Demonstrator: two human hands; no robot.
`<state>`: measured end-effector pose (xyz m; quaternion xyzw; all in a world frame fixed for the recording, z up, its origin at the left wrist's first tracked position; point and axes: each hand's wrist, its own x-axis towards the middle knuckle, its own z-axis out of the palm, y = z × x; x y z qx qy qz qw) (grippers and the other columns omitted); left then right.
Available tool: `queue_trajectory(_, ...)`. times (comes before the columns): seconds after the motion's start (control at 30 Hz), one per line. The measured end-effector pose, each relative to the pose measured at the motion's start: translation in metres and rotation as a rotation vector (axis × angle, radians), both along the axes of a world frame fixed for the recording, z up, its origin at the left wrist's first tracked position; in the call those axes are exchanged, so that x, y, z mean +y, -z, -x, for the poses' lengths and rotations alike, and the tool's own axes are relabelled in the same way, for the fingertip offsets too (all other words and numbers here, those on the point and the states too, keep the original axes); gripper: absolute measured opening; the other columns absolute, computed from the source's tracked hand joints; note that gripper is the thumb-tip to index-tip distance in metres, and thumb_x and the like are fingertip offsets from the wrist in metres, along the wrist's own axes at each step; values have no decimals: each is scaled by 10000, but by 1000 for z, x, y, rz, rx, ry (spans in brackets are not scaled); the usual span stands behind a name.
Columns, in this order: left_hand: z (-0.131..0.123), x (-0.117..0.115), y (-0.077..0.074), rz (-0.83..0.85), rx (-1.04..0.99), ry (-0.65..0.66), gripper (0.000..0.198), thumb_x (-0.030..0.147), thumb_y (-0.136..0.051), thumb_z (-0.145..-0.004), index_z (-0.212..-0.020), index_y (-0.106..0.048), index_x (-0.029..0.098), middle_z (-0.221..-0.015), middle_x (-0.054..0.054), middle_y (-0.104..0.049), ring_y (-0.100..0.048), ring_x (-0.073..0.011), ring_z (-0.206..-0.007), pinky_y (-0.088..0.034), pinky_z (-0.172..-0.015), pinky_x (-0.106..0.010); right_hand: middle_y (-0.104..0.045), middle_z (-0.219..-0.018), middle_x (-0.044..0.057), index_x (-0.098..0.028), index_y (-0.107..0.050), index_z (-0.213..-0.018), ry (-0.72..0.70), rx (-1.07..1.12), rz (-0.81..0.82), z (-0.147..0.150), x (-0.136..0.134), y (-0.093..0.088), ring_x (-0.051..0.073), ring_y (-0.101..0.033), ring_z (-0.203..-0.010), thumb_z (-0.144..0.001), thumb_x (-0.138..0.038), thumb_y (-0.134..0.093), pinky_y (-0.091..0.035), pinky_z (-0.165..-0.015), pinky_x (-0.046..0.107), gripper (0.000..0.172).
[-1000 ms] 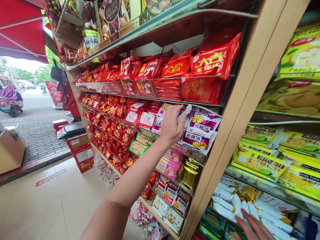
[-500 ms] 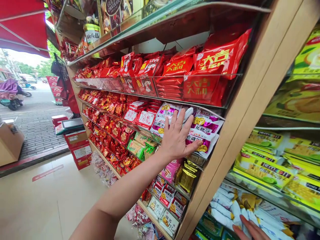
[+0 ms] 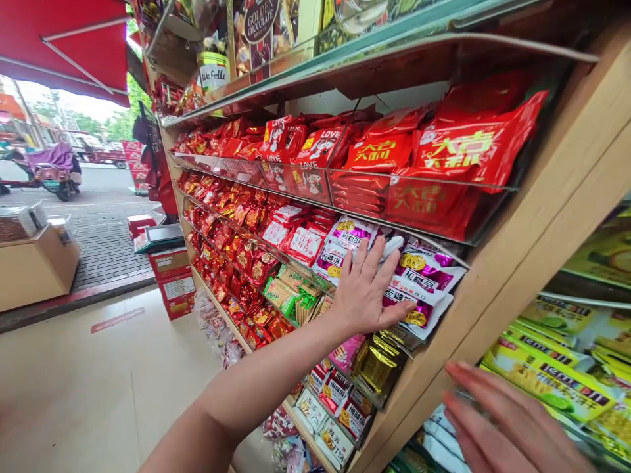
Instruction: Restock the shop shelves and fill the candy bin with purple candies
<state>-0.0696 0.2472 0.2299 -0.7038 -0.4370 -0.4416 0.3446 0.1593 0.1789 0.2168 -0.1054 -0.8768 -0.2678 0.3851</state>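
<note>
My left hand lies spread, palm down, over the white-and-purple snack packets in the middle shelf. One such packet shows left of my fingers, and another is on the right by my thumb. A whitish packet edge shows by my fingertips; whether the palm presses on the packets is hidden. At the lower right, my right hand is slightly blurred, fingers stretched out, with nothing seen in it. It hovers before the wooden post and the yellow biscuit packs.
Red packets fill the shelf above, behind a clear front panel. Red-wrapped sweets and green packs lie to the left. Gold packets sit below. Red cartons stand on the floor near the street opening.
My right hand has risen from the white packets at the bottom right and come further into view. My left hand stays spread on the packets. The view has shifted slightly.
</note>
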Motion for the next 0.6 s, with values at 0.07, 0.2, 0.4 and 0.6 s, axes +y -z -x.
queue_trajectory(0.07, 1, -2, -1, 24, 9, 3, 800, 637, -342, -808, -1411, -168, 140, -1467, -175, -202, -43, -301, -1376, -139, -1067, -517, -529, -1228, 127, -162, -551, -1122, 57, -39, -49, 19, -1, -25, 270, -472, -1150, -824, -144, -461, -395, -918, 394, 312)
queue_trajectory(0.2, 6, -6, -6, 76, 43, 61, 781, 607, -342, -818, -1392, -219, 92, -1464, -192, -204, -27, -309, -1375, -143, -1054, -556, -569, -1096, 189, -81, -564, -1056, 345, -105, -128, 70, 14, -71, 297, -514, -1052, -848, -133, -294, -445, -818, 425, 345)
queue_trajectory(0.4, 14, -3, -11, 141, 20, 164, 791, 557, -441, -789, -1393, -237, 87, -1479, -175, -171, -53, -353, -1363, -172, -1034, -582, -567, -629, 93, -132, -545, -687, 877, -143, -95, 126, 57, -95, 197, -539, -598, -719, -52, -390, -387, -555, 309, 178)
queue_trajectory(0.6, 18, 3, -13, 121, -24, 241, 824, 592, -447, -782, -1391, -245, 74, -1472, -169, -202, -105, -358, -1355, -191, -1037, -568, -522, -570, 40, -157, -525, -632, 930, -67, -21, 133, 60, -103, 154, -487, -554, -834, -230, -385, -316, -551, 282, 256)
